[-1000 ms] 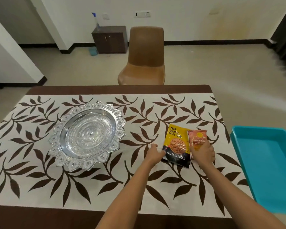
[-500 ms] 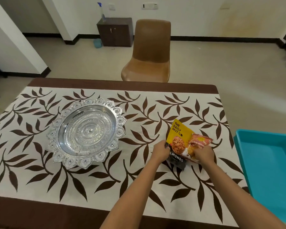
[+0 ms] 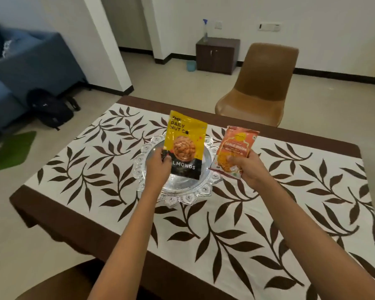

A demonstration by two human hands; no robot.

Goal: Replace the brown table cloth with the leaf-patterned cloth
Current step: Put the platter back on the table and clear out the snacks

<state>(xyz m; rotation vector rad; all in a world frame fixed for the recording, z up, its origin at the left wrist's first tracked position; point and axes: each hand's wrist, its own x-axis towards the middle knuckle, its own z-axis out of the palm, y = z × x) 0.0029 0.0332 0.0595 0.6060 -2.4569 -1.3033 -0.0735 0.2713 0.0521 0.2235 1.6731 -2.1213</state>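
Head view: leaf-patterned cloth is spread over the brown table cloth; silver tray, brown chair and blue sofa are seen. Almond packet is gripped by left hand, orange packet by right hand.

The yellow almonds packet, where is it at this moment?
In the head view the yellow almonds packet is held up by the left hand, above the silver tray near the table's middle, left of the orange snack packet in the right hand.

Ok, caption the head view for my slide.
Left hand holds almond packet, right hand orange snack packet, over silver tray on leaf-patterned cloth.
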